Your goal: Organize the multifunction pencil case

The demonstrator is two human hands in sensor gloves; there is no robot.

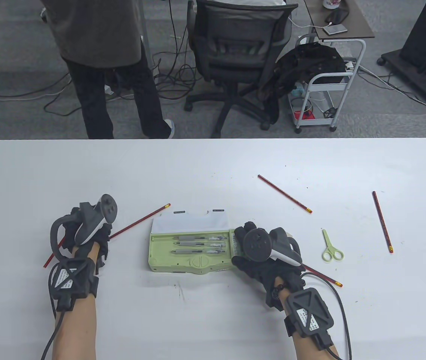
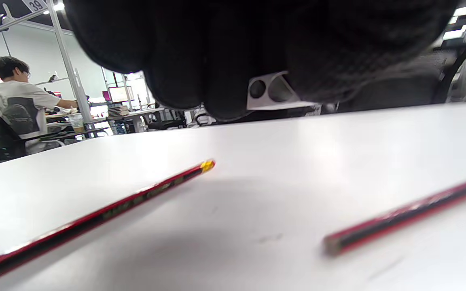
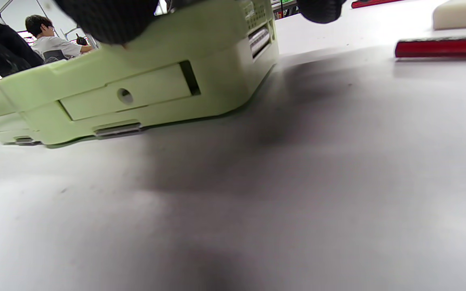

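The right hand (image 1: 263, 251) grips the right end of the open green pencil case (image 1: 190, 252), steadying it. The left hand (image 1: 89, 232) hovers over two red pencils (image 1: 138, 223) left of the case; whether it grasps one is unclear. Loading pencils seems next, calling for a clean pinch.

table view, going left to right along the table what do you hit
left hand → green pencil case → right hand → green scissors → far-right red pencil. The other pencils overlap these spans, so they are left out.
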